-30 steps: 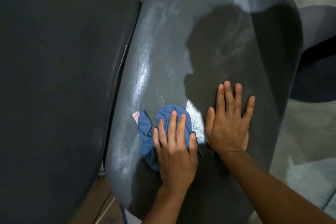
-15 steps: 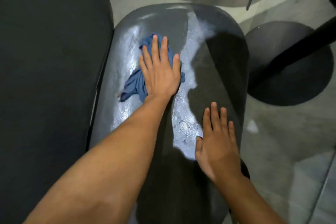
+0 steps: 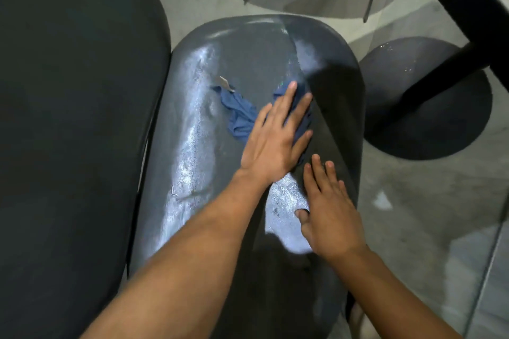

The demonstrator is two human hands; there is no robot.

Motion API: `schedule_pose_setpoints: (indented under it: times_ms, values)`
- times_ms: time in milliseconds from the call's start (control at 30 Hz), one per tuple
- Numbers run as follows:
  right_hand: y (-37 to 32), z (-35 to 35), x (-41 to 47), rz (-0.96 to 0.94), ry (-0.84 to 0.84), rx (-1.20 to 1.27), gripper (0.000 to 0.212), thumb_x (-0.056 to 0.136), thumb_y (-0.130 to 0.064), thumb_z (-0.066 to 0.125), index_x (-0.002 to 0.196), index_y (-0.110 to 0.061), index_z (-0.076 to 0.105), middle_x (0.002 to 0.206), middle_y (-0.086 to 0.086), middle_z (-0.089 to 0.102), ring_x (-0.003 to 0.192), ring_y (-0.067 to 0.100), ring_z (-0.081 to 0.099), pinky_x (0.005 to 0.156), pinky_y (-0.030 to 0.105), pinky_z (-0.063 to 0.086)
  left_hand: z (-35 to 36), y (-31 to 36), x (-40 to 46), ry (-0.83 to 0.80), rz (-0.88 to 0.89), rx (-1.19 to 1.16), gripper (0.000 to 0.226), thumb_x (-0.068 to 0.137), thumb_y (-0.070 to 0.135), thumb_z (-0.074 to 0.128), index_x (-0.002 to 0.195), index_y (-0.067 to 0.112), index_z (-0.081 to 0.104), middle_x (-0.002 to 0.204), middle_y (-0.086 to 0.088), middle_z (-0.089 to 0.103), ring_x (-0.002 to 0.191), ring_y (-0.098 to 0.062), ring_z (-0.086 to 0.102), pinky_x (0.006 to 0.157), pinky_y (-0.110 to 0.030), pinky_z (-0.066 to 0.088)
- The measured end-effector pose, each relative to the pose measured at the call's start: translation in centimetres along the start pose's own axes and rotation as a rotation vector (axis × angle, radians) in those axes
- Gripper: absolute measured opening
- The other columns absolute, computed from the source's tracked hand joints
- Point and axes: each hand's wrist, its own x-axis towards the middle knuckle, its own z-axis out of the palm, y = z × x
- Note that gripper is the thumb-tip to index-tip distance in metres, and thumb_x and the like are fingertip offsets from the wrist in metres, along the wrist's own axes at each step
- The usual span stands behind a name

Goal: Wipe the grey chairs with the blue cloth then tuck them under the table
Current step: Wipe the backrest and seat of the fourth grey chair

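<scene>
Neighbouring chair [image 3: 77, 132]: standing dark at the far left, touching the grey chair's edge.
Grey chair [image 3: 198, 146]: lying lengthwise away from the person.
Blue cloth [image 3: 239, 115]: trailing left and away from under the fingers, mid-seat.
Left hand [image 3: 275, 140]: pressing flat, fingers spread, on the cloth; nearer it.
Right hand [image 3: 330, 209]: resting flat, fingers straight, bracing the seat's right side.
Table base [image 3: 429, 107]: sitting right.

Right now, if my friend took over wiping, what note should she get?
Left hand: flat, pressing the cloth onto the middle chair.
Right hand: flat on the same seat, steadying it, holding nothing.
Second chair sits close on the left.
Done: the seat shines wet in streaks.
Left: finish this seat, wipe the other chair, then tuck both under the table.
</scene>
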Motion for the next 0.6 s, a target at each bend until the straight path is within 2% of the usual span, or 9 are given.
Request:
schedule_pose_setpoints:
  times_ms: [133,200,300,400,500,600]
  values:
    - [0.1,-0.1,-0.7,0.014,0.097,0.012,0.096,0.092,-0.041,0.069,0.162,-0.012,0.010,0.169,0.007,-0.008,0.156,0.031,-0.006,0.125,0.045,0.012,0.8,-1.0,-7.9,-0.083,-0.028,0.061,0.062,0.108,0.049,0.036,0.162,0.021,0.027,0.172,-0.004,0.015,0.155,-0.025,0.025,0.126,-0.045,0.020]
    - [0.6,-0.2,-0.8,0.078,0.081,0.024,0.106,0.090,-0.049,0.069,0.162,-0.011,0.000,0.169,0.007,-0.015,0.155,0.035,-0.010,0.126,0.046,0.010,0.4,-3.0,-10.8,-0.117,-0.083,0.137,0.061,0.107,0.052,0.029,0.161,0.024,0.029,0.171,-0.002,0.019,0.155,-0.028,0.025,0.127,-0.048,0.017]
    - [1.0,-0.6,-0.6,0.101,0.018,0.029,0.110,0.093,-0.052,0.063,0.159,-0.009,-0.013,0.166,0.006,-0.025,0.154,0.036,-0.015,0.127,0.043,0.011,-1.0,-6.8,-12.2,-0.125,-0.273,0.171,0.062,0.107,0.055,0.021,0.162,0.028,0.026,0.172,0.000,0.016,0.155,-0.031,0.022,0.127,-0.051,0.013]
    - [0.2,-1.0,-0.1,0.105,-0.017,-0.076,0.105,0.097,-0.048,0.059,0.157,-0.003,-0.015,0.164,0.017,-0.025,0.153,0.045,-0.010,0.126,0.046,0.016,-2.3,-9.3,-8.6,-0.039,-0.467,0.076,0.060,0.109,0.050,0.023,0.164,0.026,0.021,0.172,0.001,0.010,0.157,-0.035,0.012,0.128,-0.051,0.009]
    - [-0.3,-1.1,0.3,0.132,-0.068,-0.112,0.104,0.098,-0.042,0.060,0.156,-0.001,-0.016,0.164,0.020,-0.025,0.152,0.048,-0.010,0.125,0.049,0.019,-2.9,-9.2,-1.4,0.102,-0.649,-0.036,0.059,0.111,0.046,0.024,0.164,0.025,0.014,0.173,0.002,0.005,0.158,-0.034,0.000,0.128,-0.052,0.004]
    - [-0.4,-0.8,0.7,0.155,-0.070,-0.108,0.099,0.100,-0.034,0.060,0.157,-0.002,-0.014,0.164,0.020,-0.024,0.151,0.049,-0.010,0.125,0.050,0.019,-3.1,-6.9,5.8,0.185,-0.668,-0.102,0.060,0.111,0.045,0.024,0.165,0.024,0.011,0.173,0.001,0.003,0.158,-0.035,-0.003,0.128,-0.052,0.002]
